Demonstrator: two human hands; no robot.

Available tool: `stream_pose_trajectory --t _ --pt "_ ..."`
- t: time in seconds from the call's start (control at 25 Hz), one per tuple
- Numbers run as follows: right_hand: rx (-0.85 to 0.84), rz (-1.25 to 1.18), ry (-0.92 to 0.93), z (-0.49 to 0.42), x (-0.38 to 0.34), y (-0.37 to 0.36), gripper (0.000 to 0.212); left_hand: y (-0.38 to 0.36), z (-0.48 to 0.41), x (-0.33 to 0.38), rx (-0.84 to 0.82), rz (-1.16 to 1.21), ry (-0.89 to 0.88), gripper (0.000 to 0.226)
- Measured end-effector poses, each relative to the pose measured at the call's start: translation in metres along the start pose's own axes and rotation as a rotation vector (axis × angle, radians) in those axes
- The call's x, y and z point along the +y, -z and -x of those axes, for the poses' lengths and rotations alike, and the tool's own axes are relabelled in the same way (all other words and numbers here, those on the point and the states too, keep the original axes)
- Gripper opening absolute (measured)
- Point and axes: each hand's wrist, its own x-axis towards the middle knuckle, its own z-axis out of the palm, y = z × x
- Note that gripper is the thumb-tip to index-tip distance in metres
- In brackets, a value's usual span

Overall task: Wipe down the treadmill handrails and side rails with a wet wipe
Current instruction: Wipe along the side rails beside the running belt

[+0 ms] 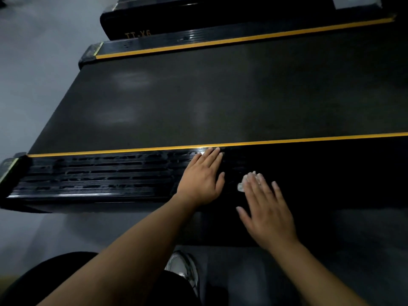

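The near side rail [95,175] of the treadmill runs left to right across the view, a ribbed black strip edged by a yellow stripe [309,139] on the side toward the belt [198,96]. Everything here is placed from that rail. Its left stretch, out to the end cap [10,171], shows patchy shine in the grooves, which looks like wet streaks, though the light is too dim to be sure.

Partway along the rail the left hand [202,181] lies flat on the ribs, fingers spread loosely and reaching up to the yellow stripe; it holds nothing and seems to brace the person. Just to its right, the right hand [267,209] is also flat and open, fingers fanned, pressing the wet wipe [248,181] against the rail. The wipe shows as a crumpled white wad peeking out under the fingertips, so it is pinned, not pinched.

Further right the rail falls into deep shadow and its surface cannot be read.

The rail's long axis lies crosswise to both forearms, so any stroke should travel sideways along it. The right hand already has the wipe and is nearer the dark, probably unwiped right stretch, so sliding that way looks the natural move. The far rail [220,41] lies beyond the belt.
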Motion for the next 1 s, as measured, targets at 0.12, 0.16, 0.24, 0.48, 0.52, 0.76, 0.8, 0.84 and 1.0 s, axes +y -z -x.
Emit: stream_pose_trajectory --t 0.12,0.16,0.24,0.48,0.52,0.76,0.8,0.84,1.0 --pt "0.008 0.027 -0.136 0.011 0.044 0.009 0.074 0.000 0.000 -0.001 0.002 -0.002 -0.006 0.067" --pt "0.004 0.012 -0.186 0.011 0.047 0.010 0.074 -0.001 0.000 -0.001 0.012 -0.001 -0.007 0.066" --pt "0.002 -0.028 -0.196 0.001 0.025 0.008 0.077 -0.003 0.001 -0.001 0.031 -0.004 -0.013 0.066" --pt "-0.085 0.001 0.022 -0.021 -0.013 0.002 0.078 -0.003 0.000 0.000 0.040 0.009 -0.014 0.065" --pt "-0.078 0.016 -0.039 -0.015 0.001 0.005 0.077 -0.003 0.001 -0.001 0.038 0.005 -0.016 0.065" --pt "-0.120 -0.020 -0.193 -0.032 0.005 0.011 0.084 -0.003 0.000 -0.001 0.027 0.011 -0.013 0.066" --pt "-0.135 -0.022 -0.105 -0.041 -0.009 0.008 0.085 -0.002 0.000 -0.001 0.025 0.010 -0.013 0.066" --pt "-0.156 -0.009 -0.013 -0.049 -0.017 0.005 0.085 -0.002 0.000 -0.001 0.023 0.011 -0.014 0.066" --pt "-0.225 0.063 -0.075 -0.044 0.025 0.014 0.090 -0.001 0.001 -0.002 0.015 0.020 -0.023 0.066"
